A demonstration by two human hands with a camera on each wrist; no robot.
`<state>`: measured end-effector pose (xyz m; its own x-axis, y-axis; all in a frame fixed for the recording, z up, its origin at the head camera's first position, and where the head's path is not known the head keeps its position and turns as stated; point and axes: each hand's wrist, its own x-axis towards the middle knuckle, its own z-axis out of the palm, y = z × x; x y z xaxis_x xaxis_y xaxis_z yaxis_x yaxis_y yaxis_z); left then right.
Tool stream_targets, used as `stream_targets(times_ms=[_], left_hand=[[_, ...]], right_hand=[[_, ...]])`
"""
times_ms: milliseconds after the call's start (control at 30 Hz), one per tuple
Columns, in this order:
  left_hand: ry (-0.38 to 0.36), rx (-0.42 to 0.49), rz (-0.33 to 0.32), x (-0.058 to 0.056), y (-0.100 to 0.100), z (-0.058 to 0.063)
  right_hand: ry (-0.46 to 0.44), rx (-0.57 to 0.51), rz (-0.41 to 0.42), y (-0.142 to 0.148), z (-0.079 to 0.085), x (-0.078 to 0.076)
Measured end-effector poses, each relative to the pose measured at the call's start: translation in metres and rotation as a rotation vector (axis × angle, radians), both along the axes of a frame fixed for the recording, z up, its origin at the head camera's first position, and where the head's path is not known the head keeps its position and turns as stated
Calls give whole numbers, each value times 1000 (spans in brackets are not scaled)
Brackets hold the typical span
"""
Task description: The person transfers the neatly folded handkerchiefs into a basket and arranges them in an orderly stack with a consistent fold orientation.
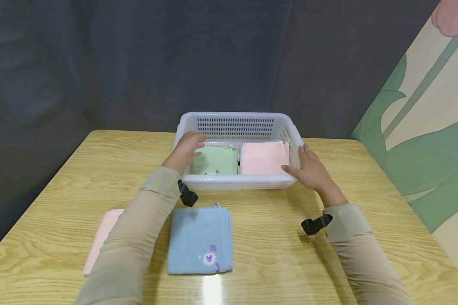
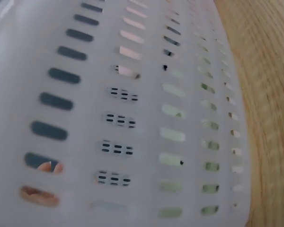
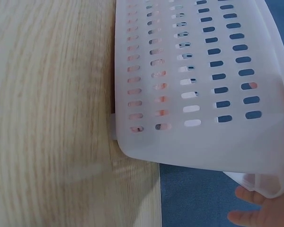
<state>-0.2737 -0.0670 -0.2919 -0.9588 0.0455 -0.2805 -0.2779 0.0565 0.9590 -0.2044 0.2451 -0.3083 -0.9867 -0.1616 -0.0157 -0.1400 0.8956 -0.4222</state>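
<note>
Leftmost on the tabletop [image 1: 267, 237] I have the outer pink cloth [image 1: 100, 243], partly behind the left sleeve [image 1: 137, 231]; my left grip [image 1: 185, 150], a bare hand, reaches over the nine o'clock end of the white basket [image 1: 238, 182], fingers spread and pinching nothing; I cannot tell whether its palm touches the rim; the folded blue cloth [image 1: 199, 239] lies at six o'clock from that grip, outside the basket; the basket sits between my two grips, long axis running nine to three; in it the green cloth [image 1: 218, 160] lies just past three o'clock from my left grip, the nearer one, with the inner pink cloth [image 1: 262, 157] beside it, nearer my right grip [image 1: 311, 169]; that one sits at the three o'clock end, fingers spread, thumb over the front corner; the basket's middle lies between nine and ten from it.
</note>
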Motion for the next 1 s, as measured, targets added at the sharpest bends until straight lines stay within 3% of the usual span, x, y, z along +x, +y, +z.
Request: stream_targets(times_ms=[167,400,567,700,1000], left_hand=[[-8,44,-22,4,-5,5],[41,63,-126,17,-30,17],[61,78,-111,23,-45,22],[63,44,-101,28,-55,25],[124,-56,-181,40,-82,30]], right_hand=[[-12,5,-8,0,-1,-1],[-26,8,-11,-2,1,0],[-18,14,-6,-2,1,-1],[-10,7,-8,-2,0,-2],[-8,0,-13,-1,-1,-1]])
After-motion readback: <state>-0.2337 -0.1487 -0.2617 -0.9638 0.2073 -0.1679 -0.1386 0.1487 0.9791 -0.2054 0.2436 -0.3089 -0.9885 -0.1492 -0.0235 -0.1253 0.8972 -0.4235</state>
